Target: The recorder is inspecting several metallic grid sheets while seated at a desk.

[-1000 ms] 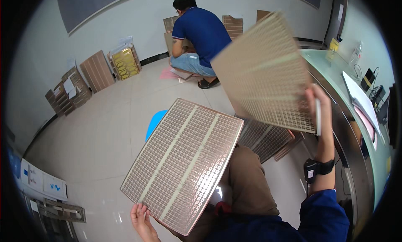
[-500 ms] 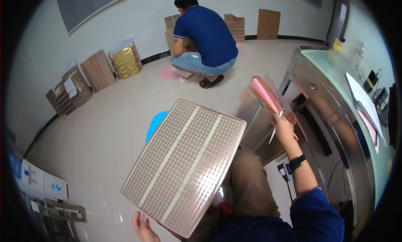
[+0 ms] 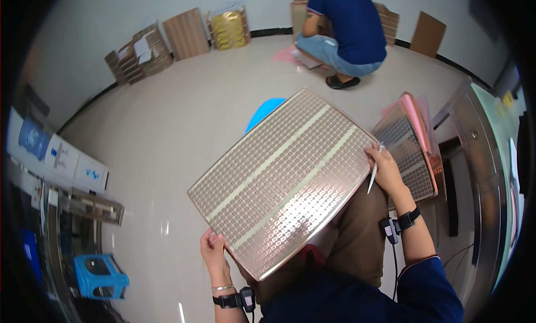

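Right hand (image 3: 385,169) grasps a white pen-like tool (image 3: 373,177), fingertips on the right-hand corner of the patterned panel (image 3: 268,175); left hand (image 3: 214,250) touches its lower-left edge, can't tell if that's a real pinch. Panel sits tilted above the lap, near edge over the brown trousers (image 3: 357,236), far corner out over the floor (image 3: 167,155). More panels (image 3: 403,136) stand just beyond the right hand, pink sheet (image 3: 414,117) among them. To do this well, I'd carry the weight at opposite edges, thumbs off the pattern, tool tip clear of the face, and tip the panel slightly so the glare leaves the near edge.
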The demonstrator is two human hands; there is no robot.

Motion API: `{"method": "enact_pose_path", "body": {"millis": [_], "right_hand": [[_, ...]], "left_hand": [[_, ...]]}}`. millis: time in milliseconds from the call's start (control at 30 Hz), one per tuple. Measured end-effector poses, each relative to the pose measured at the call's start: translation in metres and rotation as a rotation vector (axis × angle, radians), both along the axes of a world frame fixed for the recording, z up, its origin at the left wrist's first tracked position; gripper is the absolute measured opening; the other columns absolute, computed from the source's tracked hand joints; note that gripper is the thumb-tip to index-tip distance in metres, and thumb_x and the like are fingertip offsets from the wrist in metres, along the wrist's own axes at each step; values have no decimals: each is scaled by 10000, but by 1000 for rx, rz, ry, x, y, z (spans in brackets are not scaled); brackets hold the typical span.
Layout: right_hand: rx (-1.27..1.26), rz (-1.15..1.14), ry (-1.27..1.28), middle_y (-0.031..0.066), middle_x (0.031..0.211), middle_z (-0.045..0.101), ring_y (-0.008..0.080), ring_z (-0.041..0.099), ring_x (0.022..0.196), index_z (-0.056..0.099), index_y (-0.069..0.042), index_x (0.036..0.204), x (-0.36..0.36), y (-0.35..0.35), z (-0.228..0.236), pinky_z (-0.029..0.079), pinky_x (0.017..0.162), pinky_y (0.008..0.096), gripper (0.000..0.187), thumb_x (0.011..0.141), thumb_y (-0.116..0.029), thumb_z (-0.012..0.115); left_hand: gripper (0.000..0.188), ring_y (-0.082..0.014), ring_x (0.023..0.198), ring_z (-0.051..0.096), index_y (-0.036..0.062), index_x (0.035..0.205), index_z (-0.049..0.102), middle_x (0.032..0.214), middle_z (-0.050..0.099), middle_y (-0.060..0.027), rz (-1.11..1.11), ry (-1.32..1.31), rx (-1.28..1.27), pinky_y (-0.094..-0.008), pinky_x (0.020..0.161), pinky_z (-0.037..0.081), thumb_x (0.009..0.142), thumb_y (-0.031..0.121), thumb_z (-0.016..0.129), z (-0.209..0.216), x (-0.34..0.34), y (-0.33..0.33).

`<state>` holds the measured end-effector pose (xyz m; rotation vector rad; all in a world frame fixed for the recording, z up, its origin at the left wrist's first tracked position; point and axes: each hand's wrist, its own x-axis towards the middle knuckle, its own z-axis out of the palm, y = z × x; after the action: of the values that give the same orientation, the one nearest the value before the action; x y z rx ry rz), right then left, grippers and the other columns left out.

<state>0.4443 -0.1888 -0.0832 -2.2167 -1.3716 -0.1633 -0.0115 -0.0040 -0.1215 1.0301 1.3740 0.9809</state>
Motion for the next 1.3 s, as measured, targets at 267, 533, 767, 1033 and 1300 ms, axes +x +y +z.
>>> {"method": "enact_pose_path", "body": {"millis": [267, 533, 767, 1033, 1300], "right_hand": [[-54, -2, 50, 165, 1003, 662, 356, 612, 890, 628, -67, 1101, 0, -4, 19, 493, 794, 424, 284, 822, -31, 590], [324, -92, 436, 180, 1105, 632, 258, 616, 1013, 541, -8, 1212, 40, -16, -34, 483, 866, 350, 326, 886, -13, 554], [425, -230, 1001, 71, 1037, 587, 158, 582, 983, 486, -20, 1301, 27, -22, 8, 466, 865, 279, 385, 942, -135, 562], [585, 21, 1338, 122, 1106, 595, 159, 585, 1011, 403, 36, 1349, 14, -37, 58, 479, 863, 265, 443, 968, -155, 525], [713, 57, 1307, 126, 1066, 617, 163, 620, 958, 404, 15, 1326, -13, -37, 92, 514, 822, 277, 415, 963, -152, 516]], "left_hand": [[305, -115, 915, 555, -40, 1229, 521, 1035, 583, -63, 22, -215, -56, -248, 826, 469, 931, 23, 521, 33, 2, -13], [372, -197, 1162, 527, 53, 1341, 412, 1258, 546, -121, -70, -499, 0, -348, 985, 456, 974, 79, 467, 78, 8, -15], [371, -199, 1134, 551, 48, 1361, 395, 1263, 543, -123, 3, -582, -21, -340, 957, 484, 992, 80, 418, 69, -7, -5], [350, -203, 1117, 555, -11, 1323, 427, 1248, 552, -133, 19, -569, 24, -330, 967, 468, 986, 82, 439, 65, -20, -2], [374, -218, 1125, 551, 7, 1317, 432, 1261, 545, -126, 2, -575, 92, -351, 962, 474, 968, 126, 491, 66, -26, 2]]}}
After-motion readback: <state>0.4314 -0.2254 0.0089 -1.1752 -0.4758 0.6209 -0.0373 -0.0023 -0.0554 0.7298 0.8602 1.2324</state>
